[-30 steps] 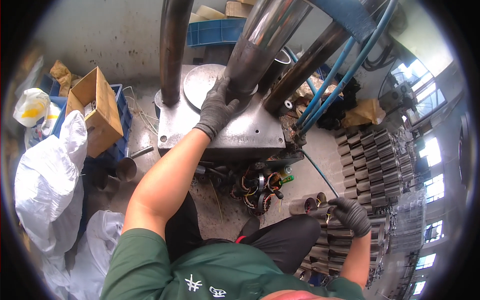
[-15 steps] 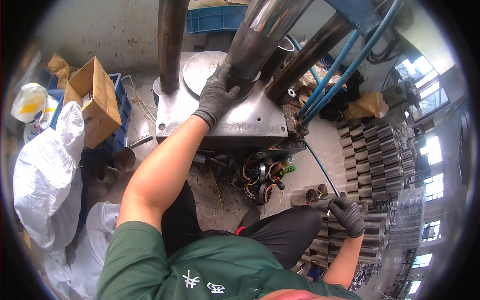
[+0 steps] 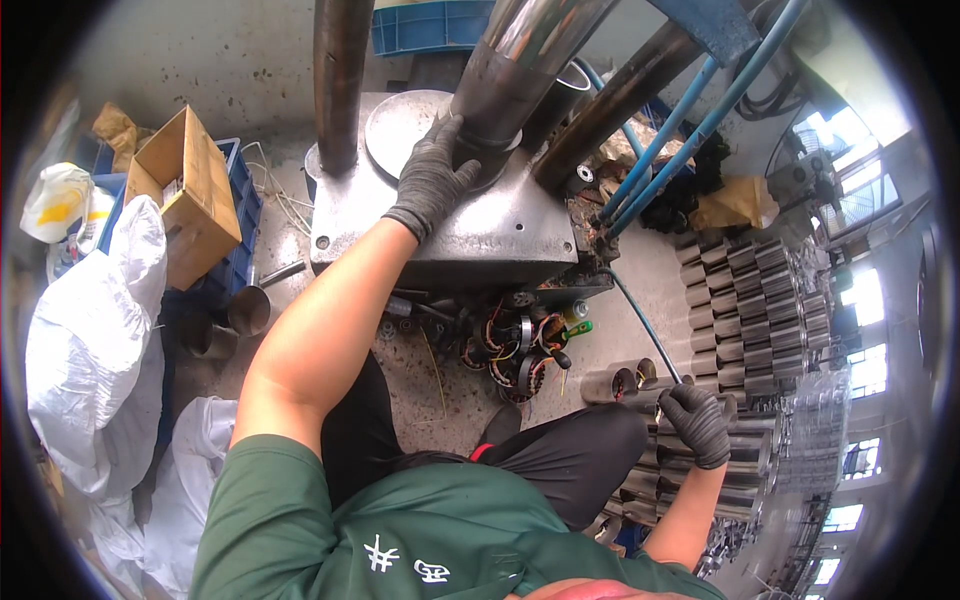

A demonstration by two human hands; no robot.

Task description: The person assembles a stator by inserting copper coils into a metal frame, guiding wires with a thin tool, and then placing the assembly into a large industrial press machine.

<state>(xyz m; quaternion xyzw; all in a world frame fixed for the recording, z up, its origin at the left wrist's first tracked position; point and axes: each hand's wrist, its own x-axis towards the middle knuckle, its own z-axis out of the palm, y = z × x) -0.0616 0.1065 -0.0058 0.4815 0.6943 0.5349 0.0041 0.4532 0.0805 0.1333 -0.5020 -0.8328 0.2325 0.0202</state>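
My left hand [image 3: 430, 182], in a grey glove, reaches over the metal base block [image 3: 470, 225] of a press. Its fingers lie stretched out against the lower end of a thick steel cylinder [image 3: 503, 95], with the thumb spread apart. Beside those fingers is a round, flat metal disc [image 3: 400, 125] on the block. At the right, my gloved right hand [image 3: 697, 425] is closed round the end of a long thin lever rod [image 3: 645, 328], which slopes down from the side of the press. What lies inside that fist is partly hidden.
Wound copper motor parts [image 3: 515, 345] and a green-handled tool [image 3: 577, 329] lie below the block. Stacked metal sleeves [image 3: 745, 310] fill the right side. Blue hoses [image 3: 665, 150] run beside a press column [image 3: 338, 90]. A wooden box [image 3: 190, 205] and white sacks [image 3: 95, 370] stand left.
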